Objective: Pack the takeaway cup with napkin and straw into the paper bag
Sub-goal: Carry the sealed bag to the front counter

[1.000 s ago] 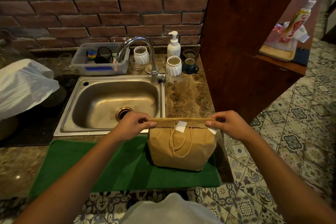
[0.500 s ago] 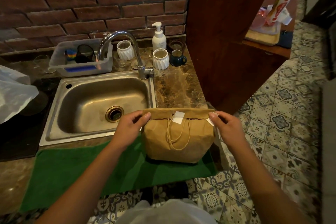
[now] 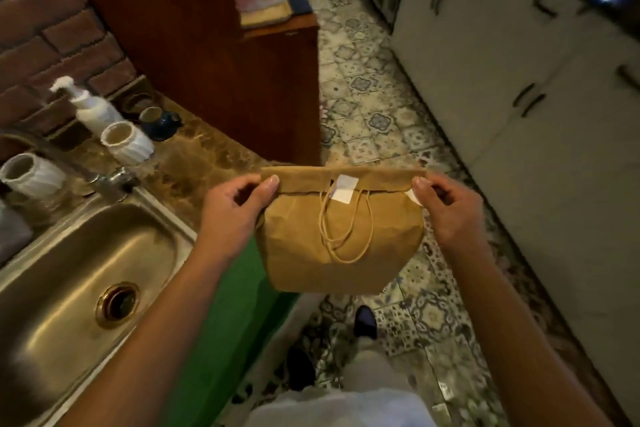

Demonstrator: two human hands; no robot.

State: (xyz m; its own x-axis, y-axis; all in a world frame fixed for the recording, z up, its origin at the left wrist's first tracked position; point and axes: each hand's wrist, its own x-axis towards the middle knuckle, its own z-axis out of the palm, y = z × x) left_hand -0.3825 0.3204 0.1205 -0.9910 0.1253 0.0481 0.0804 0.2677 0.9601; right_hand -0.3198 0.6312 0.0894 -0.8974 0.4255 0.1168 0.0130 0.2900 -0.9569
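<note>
Paper bag (image 3: 341,239), seemingly taped, was pinched at its folded top by left hand (image 3: 239,208) and right hand (image 3: 446,210); level carriage advised.

No legible text, brand, number or sign appears anywhere. The white sticker (image 3: 343,188) on the folded paper bag (image 3: 341,236) is blank; the pump bottle (image 3: 92,109) label is blurred.
</note>
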